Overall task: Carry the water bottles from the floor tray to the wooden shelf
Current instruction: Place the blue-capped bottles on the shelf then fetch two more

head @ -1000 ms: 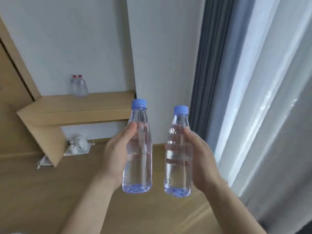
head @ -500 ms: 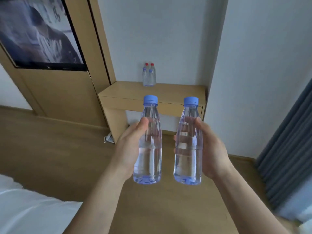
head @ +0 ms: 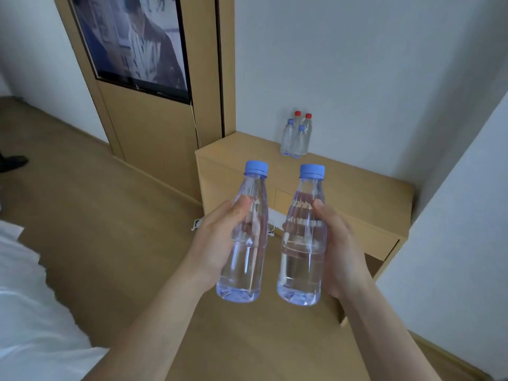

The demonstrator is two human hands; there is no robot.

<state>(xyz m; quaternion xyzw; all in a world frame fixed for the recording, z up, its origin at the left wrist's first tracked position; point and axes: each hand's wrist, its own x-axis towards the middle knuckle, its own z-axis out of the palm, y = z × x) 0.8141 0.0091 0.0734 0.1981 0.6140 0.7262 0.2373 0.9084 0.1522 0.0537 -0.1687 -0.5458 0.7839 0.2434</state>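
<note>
Left hand [head: 220, 243]: wrapped around a clear ribbed plastic water bottle with blue cap [head: 247, 237], upright, held in the air. Right hand [head: 341, 248]: gripping a second clear blue-capped plastic bottle [head: 302, 243], just beside the first, apart. Beyond them: pale flat-topped wooden shelf [head: 357, 188], front edge near, top mostly bare; four small clear bottles [head: 296, 138] clustered at its back against the white wall [head: 384, 78]. Light wood-plank floor [head: 96, 215] open to the left.

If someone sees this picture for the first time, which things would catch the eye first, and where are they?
First, the two blue-capped water bottles held upright side by side at the centre: one in the left hand, one in the right hand. Behind them, four small bottles stand clustered against the wall on the wooden shelf. At upper left, a screen shows a picture.
</note>
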